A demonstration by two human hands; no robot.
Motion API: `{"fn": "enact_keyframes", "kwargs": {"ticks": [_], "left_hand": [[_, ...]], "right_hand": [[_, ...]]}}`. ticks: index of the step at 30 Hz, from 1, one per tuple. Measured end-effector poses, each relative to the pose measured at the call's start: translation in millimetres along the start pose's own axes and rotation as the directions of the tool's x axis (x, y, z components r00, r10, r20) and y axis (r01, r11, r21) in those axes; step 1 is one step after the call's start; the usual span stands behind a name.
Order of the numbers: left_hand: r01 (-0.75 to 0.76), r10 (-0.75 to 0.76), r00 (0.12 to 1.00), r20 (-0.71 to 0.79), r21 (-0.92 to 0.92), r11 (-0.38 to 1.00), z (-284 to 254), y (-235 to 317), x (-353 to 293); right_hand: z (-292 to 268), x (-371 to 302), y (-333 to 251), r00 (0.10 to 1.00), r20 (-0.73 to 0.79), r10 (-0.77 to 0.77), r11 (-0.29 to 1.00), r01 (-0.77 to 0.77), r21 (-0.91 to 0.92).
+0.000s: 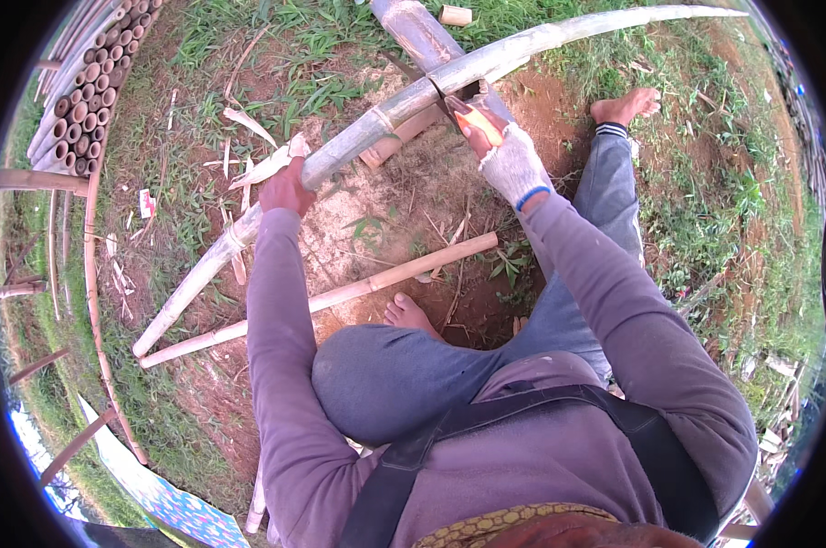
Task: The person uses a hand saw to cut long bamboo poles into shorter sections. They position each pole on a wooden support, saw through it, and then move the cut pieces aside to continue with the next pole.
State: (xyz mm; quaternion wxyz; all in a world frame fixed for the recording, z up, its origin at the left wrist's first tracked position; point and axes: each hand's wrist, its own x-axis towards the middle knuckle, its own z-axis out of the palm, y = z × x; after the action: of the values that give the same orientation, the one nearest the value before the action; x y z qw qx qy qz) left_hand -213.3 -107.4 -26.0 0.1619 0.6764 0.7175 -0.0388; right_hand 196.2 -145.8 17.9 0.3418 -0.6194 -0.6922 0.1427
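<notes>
A long pale-green bamboo pole (531,41) slants across the view, resting over a thicker bamboo log (417,32). My bare left hand (288,189) is wrapped round the pole at its lower left part. In a white knit glove, my right hand (513,164) is closed round the orange handle of a hand saw (478,124). The saw's dark blade lies across the pole, close to where the log passes beneath it; how deep it sits in the bamboo I cannot tell. A thinner cut bamboo pole (404,272) lies on the ground before my knees.
A stack of cut bamboo tubes (89,119) rests at the far left, beside a bamboo rail (93,265). Split bamboo pieces (248,128) and pale sawdust are scattered on the grassy soil. My bare right foot (626,107) stretches out to the right; a short bamboo offcut (455,15) lies at the top.
</notes>
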Motion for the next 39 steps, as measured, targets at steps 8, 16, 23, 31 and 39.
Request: {"fn": "enact_keyframes", "kwargs": {"ticks": [8,16,23,31,39], "left_hand": [[-0.047,0.045,0.989,-0.138,-0.014,0.999,26,-54,-35],[-0.182,0.181,0.979,-0.09,-0.003,0.983,4,-21,-131],[-0.205,0.199,0.969,-0.146,-0.028,0.978,-3,16,-200],[0.035,-0.045,0.997,-0.061,-0.159,0.987,19,-7,-326],[0.417,-0.394,0.878,0.27,-0.031,0.908,24,-91,-506]], "right_hand": [[-43,-143,9,0.96,0.278,-0.037,0.993,0.004,0.117],[-12,-12,-51,0.836,0.192,-0.513,0.824,0.543,-0.164],[-5,-8,9,0.879,0.408,-0.248,0.968,0.211,0.135],[46,-38,-18,0.616,0.714,-0.333,0.938,0.296,0.182],[149,-147,-96,0.36,0.815,-0.454,0.874,0.357,0.329]]}}
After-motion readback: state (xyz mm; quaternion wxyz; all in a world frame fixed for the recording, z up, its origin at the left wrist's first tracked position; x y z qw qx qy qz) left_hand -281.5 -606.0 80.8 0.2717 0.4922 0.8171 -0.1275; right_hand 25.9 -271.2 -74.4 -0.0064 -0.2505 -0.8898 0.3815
